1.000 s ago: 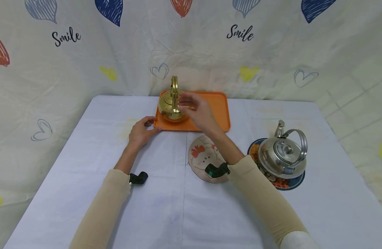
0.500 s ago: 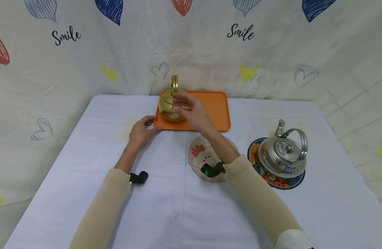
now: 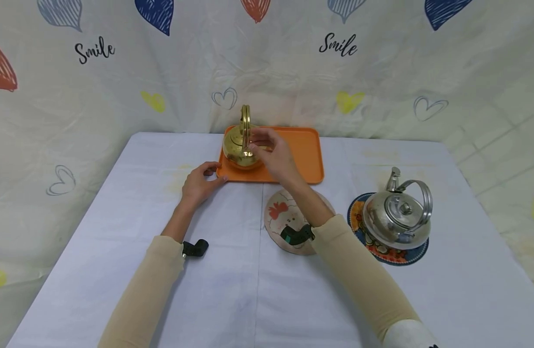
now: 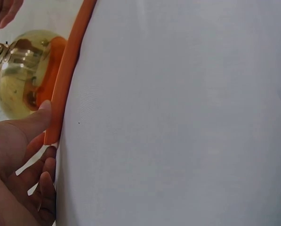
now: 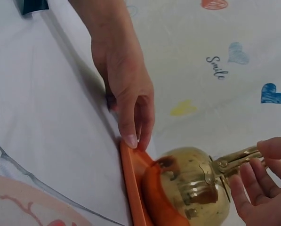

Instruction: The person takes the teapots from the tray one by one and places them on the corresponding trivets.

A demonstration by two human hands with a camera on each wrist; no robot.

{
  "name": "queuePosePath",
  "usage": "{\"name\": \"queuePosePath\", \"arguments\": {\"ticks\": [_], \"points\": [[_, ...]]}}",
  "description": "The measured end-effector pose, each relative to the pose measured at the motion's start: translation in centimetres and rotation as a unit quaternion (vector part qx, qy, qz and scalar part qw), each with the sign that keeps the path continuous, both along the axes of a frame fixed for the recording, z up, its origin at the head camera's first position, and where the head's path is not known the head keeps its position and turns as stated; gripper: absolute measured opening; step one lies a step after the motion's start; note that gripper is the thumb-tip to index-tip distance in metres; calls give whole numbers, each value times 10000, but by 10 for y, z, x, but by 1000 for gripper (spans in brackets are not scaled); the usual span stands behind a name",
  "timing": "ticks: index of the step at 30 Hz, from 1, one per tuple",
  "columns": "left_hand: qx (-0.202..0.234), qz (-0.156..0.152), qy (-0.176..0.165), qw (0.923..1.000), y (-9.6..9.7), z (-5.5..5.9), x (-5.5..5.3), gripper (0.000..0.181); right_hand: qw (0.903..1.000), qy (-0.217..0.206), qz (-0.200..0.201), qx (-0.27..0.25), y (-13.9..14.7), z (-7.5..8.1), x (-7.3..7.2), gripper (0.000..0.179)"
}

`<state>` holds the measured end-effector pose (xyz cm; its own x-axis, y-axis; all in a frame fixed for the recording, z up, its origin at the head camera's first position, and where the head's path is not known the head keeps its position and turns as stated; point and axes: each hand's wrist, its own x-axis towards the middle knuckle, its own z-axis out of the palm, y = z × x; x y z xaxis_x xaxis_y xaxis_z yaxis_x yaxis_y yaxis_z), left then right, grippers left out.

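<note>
A gold-coloured teapot (image 3: 234, 149) with an upright handle stands on the left part of an orange tray (image 3: 308, 154). My left hand (image 3: 199, 183) pinches the tray's near left corner, thumb on the rim; in the left wrist view that thumb (image 4: 39, 118) lies over the orange edge and the other fingers sit beyond it. My right hand (image 3: 277, 157) is at the right side of the teapot's handle, fingers loosely bent. In the right wrist view its fingertips (image 5: 241, 190) are close to the handle (image 5: 236, 160); whether they touch it is hard to tell.
Nearer on the white-covered table lies a round mat (image 3: 277, 237) with a cartoon print, partly under my right forearm. A silver kettle (image 3: 391, 217) stands on a patterned round mat (image 3: 358, 224) to the right. A printed curtain (image 3: 284, 72) hangs behind the table.
My right hand moved left across the teapot's handle, then slightly back right, so the handle shows again. The left hand and tray stayed in place.
</note>
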<state>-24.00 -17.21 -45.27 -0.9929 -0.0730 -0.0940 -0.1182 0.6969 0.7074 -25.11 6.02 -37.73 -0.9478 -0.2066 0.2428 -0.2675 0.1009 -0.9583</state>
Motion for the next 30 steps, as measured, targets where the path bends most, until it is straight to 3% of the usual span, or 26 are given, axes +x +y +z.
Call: {"name": "queuePosePath", "arguments": {"ticks": [11,21,30], "points": [[75,37,-10,10000,1,0,1,54,9998,154,-114,33,-1,-4,-9,40],[97,-12,55,9999,0,1,1,53,9998,-181,-24,-79,-8,0,-15,40],[56,-8,40,10000,-1,-2,0,55,9961,-807,-234,-255,-15,4,-22,38]]}}
